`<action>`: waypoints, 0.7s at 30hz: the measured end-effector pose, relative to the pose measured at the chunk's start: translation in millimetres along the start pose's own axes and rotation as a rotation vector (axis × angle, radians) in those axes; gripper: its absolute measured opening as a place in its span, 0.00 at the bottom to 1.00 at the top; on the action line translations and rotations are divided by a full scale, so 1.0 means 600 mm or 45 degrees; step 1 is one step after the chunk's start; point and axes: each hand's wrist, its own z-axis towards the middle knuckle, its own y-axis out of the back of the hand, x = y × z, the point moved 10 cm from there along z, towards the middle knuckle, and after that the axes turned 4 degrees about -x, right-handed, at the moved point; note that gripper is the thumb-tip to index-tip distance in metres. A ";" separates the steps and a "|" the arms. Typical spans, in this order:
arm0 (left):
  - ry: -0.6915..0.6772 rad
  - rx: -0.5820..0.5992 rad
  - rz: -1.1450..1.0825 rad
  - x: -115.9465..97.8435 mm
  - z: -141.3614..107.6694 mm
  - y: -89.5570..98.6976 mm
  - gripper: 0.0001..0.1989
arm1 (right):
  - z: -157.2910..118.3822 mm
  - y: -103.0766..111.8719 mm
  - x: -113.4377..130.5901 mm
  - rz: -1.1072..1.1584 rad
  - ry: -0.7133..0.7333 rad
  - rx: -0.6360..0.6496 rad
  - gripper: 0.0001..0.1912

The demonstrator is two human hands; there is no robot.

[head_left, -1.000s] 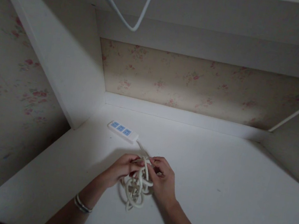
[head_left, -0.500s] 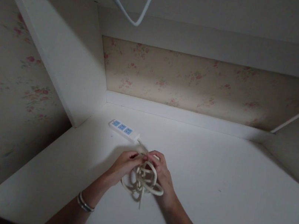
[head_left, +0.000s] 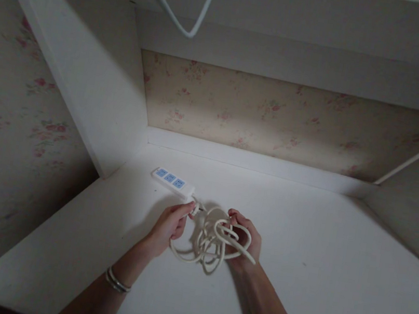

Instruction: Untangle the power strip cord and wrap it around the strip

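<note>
A white power strip (head_left: 173, 182) with three blue socket panels lies on the white desk, its cream cord running out from the right end. My left hand (head_left: 170, 223) is closed, pinching the white plug (head_left: 196, 209) of that cord between thumb and fingers; a dark prong points right. The tangled, looped power cord (head_left: 215, 249) hangs between the hands. My right hand (head_left: 246, 238) is curled around the right part of the loops, its fingertips partly hidden behind them. A silver bracelet (head_left: 118, 281) circles the left wrist.
The white desk (head_left: 314, 298) has a rounded front-left corner. A white side panel (head_left: 99, 77) rises at the left. Overhead is a shelf (head_left: 313, 15) with a bent white rod (head_left: 190, 33) hanging in front. Floral wallpaper (head_left: 255, 111) covers the back wall.
My hands have moved apart, the right one going rightward with the cord loops. The plug now shows in my left hand, and the tangle has spread wider. The power strip stays put.
</note>
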 end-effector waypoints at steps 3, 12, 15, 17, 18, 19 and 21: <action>0.028 0.038 -0.248 -0.002 0.005 0.002 0.20 | 0.012 0.016 -0.007 -0.039 -0.057 -0.082 0.09; -0.032 0.132 -0.506 -0.022 -0.001 -0.009 0.14 | 0.021 0.020 0.038 -0.153 0.199 -0.065 0.20; -0.082 0.135 -0.487 -0.027 -0.004 -0.005 0.16 | 0.028 0.047 0.043 -0.402 0.361 -0.172 0.21; -0.097 0.100 -0.489 -0.027 -0.004 0.002 0.17 | 0.023 0.068 0.060 -0.654 0.543 -0.327 0.22; -0.108 0.077 -0.495 -0.026 -0.003 0.006 0.17 | 0.017 0.076 0.072 -0.777 0.636 -0.420 0.22; -0.123 0.058 -0.501 -0.027 -0.003 0.010 0.16 | 0.007 0.079 0.086 -0.889 0.727 -0.508 0.21; -0.161 0.041 -0.503 -0.030 -0.003 0.012 0.15 | -0.019 0.071 0.116 -1.090 0.912 -0.631 0.19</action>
